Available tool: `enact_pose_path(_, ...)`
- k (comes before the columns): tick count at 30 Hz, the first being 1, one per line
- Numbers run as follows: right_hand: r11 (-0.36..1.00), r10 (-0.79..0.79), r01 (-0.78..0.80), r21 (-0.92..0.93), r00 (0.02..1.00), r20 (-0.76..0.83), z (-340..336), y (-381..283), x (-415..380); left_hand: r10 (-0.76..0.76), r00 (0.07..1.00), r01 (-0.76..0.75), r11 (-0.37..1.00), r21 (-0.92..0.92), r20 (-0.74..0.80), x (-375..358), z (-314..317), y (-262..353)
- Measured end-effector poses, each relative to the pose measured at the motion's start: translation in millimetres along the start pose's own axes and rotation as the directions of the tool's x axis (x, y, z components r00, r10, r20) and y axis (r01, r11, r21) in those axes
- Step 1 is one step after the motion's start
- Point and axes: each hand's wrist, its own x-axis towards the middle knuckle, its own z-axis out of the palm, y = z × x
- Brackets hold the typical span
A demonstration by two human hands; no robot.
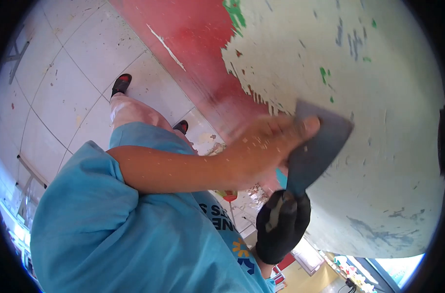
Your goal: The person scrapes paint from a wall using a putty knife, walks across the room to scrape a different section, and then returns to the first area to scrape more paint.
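Note:
A wide metal scraper lies against the pale part of a wall. My right hand, in a black glove, is wrapped round its handle, with the blade pointing up and to the right. My left hand is bare and slightly blurred, its thumb on the blade's face and its other fingers closed at the blade's edge, partly hidden. Just beyond the blade, the pale area meets red paint along a ragged edge. Small pale flakes dot my left hand and forearm.
Light floor tiles carry scattered flakes. My feet, in dark shoes, stand near the wall's base. Metal frame legs show at the left. A red and green object is partly hidden behind my arm. Colourful items appear at the lower right.

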Motion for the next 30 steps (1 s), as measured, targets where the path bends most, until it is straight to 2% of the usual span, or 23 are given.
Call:
enact_pose_path(1, 0.963, 0.161, -0.184, 0.195, 0.979, 0.126, 3.5, -9.3, 6.7, 0.099, 0.993, -0.089, 0.985, -0.145, 0.065, -1.2, -2.6, 6.3)
enact_pose_path(2, 0.857, 0.282, -0.370, 0.358, 0.919, 0.275, 5.2, -18.3, 11.3, 0.087, 0.993, -0.075, 0.987, -0.139, 0.076, -4.1, -2.7, 10.7)
enact_pose_path(4, 0.899, 0.261, -0.337, 0.279, 0.926, 0.274, 7.8, -23.0, 9.4, 0.122, 0.989, -0.100, 0.968, -0.231, 0.082, -9.0, -2.9, 19.4)
enact_pose_path(6, 0.866, 0.273, -0.288, 0.408, 0.957, 0.095, 8.8, -24.9, 3.8, 0.097, 0.995, -0.091, 0.986, -0.139, 0.038, -3.7, 1.0, 5.5)
enact_pose_path(8, 0.844, 0.276, -0.304, 0.442, 0.953, 0.128, 1.9, -22.9, 17.0, 0.094, 0.996, -0.094, 0.993, -0.066, -0.011, 4.7, 1.7, 7.4)
enact_pose_path(10, 0.949, 0.232, -0.263, 0.174, 0.957, 0.176, 10.1, -28.2, 37.6, 0.237, 0.967, -0.247, 0.960, -0.132, -0.089, 8.0, -2.8, 22.4)
enact_pose_path(11, 0.874, 0.179, -0.274, 0.402, 0.949, 0.257, 15.7, -26.7, 43.6, 0.237, 0.967, -0.248, 0.960, -0.129, -0.090, 7.6, -2.3, 22.3)
enact_pose_path(12, 0.873, 0.166, -0.266, 0.409, 0.950, 0.263, 17.0, -24.7, 40.2, 0.215, 0.974, -0.223, 0.962, -0.157, -0.066, 6.4, -2.1, 24.2)
enact_pose_path(14, 0.975, 0.146, -0.163, 0.150, 0.982, 0.118, 10.0, -17.0, 19.5, 0.204, 0.978, -0.209, 0.959, -0.193, -0.047, 5.0, 0.3, 22.5)
enact_pose_path(15, 0.995, 0.017, -0.025, 0.093, 0.996, 0.082, 1.5, -5.9, 9.6, 0.141, 0.990, -0.139, 0.969, -0.206, -0.006, 2.8, 6.9, 13.7)
enact_pose_path(16, 0.997, 0.008, -0.016, 0.082, 0.996, 0.093, -0.3, -12.3, 12.6, 0.074, 0.997, -0.065, 0.973, -0.221, 0.032, 1.4, 11.2, 12.2)
enact_pose_path(18, 0.848, 0.381, -0.397, 0.351, 0.917, 0.116, -1.2, -25.6, 15.8, 0.060, 0.995, -0.044, 0.979, -0.201, 0.076, -0.6, 1.7, 22.0)
enact_pose_path(19, 0.958, 0.164, -0.178, 0.225, 0.983, 0.077, 7.9, -16.6, 21.0, 0.106, 0.992, -0.091, 0.975, -0.201, 0.067, 0.2, -3.0, 29.6)
enact_pose_path(20, 0.955, 0.181, -0.193, 0.227, 0.981, 0.073, 9.5, -18.8, 20.3, 0.141, 0.988, -0.127, 0.972, -0.198, 0.060, 0.5, -4.9, 29.9)
enact_pose_path(22, 0.884, 0.224, -0.258, 0.389, 0.966, 0.132, 14.3, -29.3, 22.4, 0.134, 0.990, -0.130, 0.983, -0.131, 0.029, 3.9, -3.1, 20.5)
enact_pose_path(23, 0.874, 0.216, -0.295, 0.387, 0.947, 0.237, 5.5, -23.6, 20.4, 0.135, 0.991, -0.135, 0.987, -0.085, -0.002, 1.6, -1.1, 23.9)
enact_pose_path(24, 0.991, 0.054, -0.057, 0.124, 0.998, 0.029, 12.3, -19.9, 16.1, 0.142, 0.990, -0.142, 0.987, -0.081, 0.000, 0.2, -0.5, 30.3)
enact_pose_path(25, 0.962, -0.221, 0.232, -0.143, 0.971, 0.088, 10.9, -20.5, 25.6, 0.177, 0.984, -0.175, 0.972, -0.158, -0.001, -2.9, 2.3, 36.6)
enact_pose_path(26, 0.785, -0.442, 0.492, -0.377, 0.870, 0.218, 8.7, -23.1, 34.8, 0.203, 0.979, -0.198, 0.951, -0.238, -0.003, -4.4, 3.7, 40.7)
enact_pose_path(27, 0.782, -0.443, 0.492, -0.384, 0.871, 0.214, 8.6, -30.1, 33.5, 0.252, 0.966, -0.236, 0.953, -0.191, 0.064, -0.2, -5.9, 45.2)
enact_pose_path(28, 0.993, -0.057, 0.070, -0.091, 0.989, 0.139, 10.1, -41.2, 31.1, 0.256, 0.965, -0.239, 0.952, -0.193, 0.064, -0.9, -5.7, 40.8)
enact_pose_path(29, 0.897, 0.340, -0.382, 0.223, 0.918, 0.204, 14.1, -42.9, 36.6, 0.355, 0.933, -0.358, 0.933, 0.045, 0.058, 2.9, -6.8, 34.0)
enact_pose_path(30, 0.899, 0.327, -0.373, 0.231, 0.921, 0.213, 14.1, -41.4, 34.7, 0.452, 0.888, -0.455, 0.845, 0.279, 0.081, 0.4, -6.1, 30.0)
